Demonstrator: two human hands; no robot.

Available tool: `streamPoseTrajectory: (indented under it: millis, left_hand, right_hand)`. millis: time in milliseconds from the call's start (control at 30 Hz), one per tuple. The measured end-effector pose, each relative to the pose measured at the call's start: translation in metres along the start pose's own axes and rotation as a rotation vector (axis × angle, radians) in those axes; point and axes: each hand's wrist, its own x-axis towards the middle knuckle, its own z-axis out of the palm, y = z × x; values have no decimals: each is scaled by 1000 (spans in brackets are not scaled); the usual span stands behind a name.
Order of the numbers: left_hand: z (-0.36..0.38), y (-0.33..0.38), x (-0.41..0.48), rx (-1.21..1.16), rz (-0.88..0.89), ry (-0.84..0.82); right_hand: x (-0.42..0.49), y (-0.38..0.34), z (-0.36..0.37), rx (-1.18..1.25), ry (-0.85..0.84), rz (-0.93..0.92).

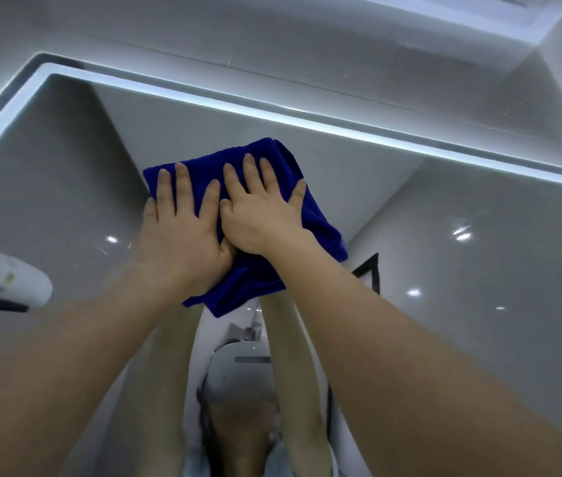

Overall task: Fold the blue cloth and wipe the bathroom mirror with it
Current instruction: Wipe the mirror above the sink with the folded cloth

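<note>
The blue cloth (321,222), folded into a thick pad, lies flat against the upper part of the mirror (479,235), below its lit top edge (272,115). The left hand (183,235) and right hand (259,215) press on it side by side (fingers spread, palms flat). Both forearms reflect in the glass beneath.

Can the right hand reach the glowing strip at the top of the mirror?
Probably yes. The right hand lies flat on the blue cloth just below the lit strip, with only bare mirror between, though the arm already looks stretched.
</note>
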Motion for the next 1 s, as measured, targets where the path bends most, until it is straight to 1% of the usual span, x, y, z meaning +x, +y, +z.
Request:
streamPoseTrajectory:
  millis: [233, 400, 533, 800, 900, 1000]
  left_hand:
    - [1, -28, -61, -24, -23, -20]
    - [15, -55, -113, -53, -36, 54]
    - [25, -64, -154, -64, -125, 92]
    - [24, -53, -225, -61, -270, -50]
    - [24, -44, -235, -110, -339, -116]
    - [28, -40, -230, -104, -372, -118]
  right_hand:
    - [-43, -41, 28, -8, -11, -17]
    - [-82, -77, 52, 1, -18, -58]
    - [-109, -96, 67, -10, -37, -118]
    - [-163, -109, 80, -51, -144, -234]
    - [-168, -102, 79, -104, -164, -301]
    - [-160, -93, 76, -143, -188, -357]
